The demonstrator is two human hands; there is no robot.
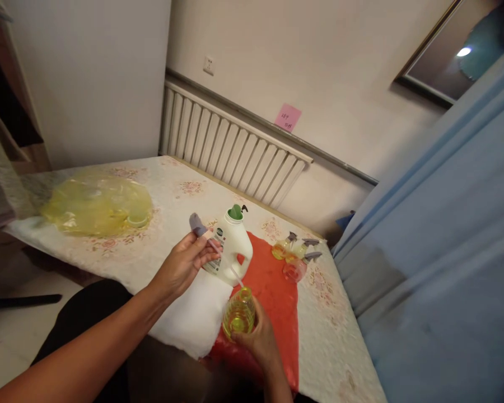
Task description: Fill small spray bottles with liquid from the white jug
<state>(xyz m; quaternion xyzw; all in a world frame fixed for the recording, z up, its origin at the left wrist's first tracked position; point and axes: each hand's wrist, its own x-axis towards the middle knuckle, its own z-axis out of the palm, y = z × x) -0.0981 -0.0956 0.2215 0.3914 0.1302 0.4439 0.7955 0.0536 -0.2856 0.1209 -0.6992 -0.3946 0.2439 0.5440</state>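
In my left hand (180, 263) I grip a grey trigger spray head (197, 225) above the table, fingers wrapped round its collar. A thin pale dip tube (236, 276) slants from it down to the mouth of a clear yellow spray bottle (238, 314). My right hand (264, 341) is closed round that bottle, which is tilted slightly over the red cloth. Just behind my hands stands a white jug (237, 249) with a handle and a green piece (236, 211) in its open neck. Whether the tube tip is inside the bottle mouth, I cannot tell.
A red cloth (277, 296) and a folded white cloth (193, 319) lie on the flowered tablecloth (340, 347). Several spray bottles (294, 272) stand at the right. A yellow plastic bag (96, 204) sits on the left. Behind are a radiator (227, 143) and blue curtain (437, 235).
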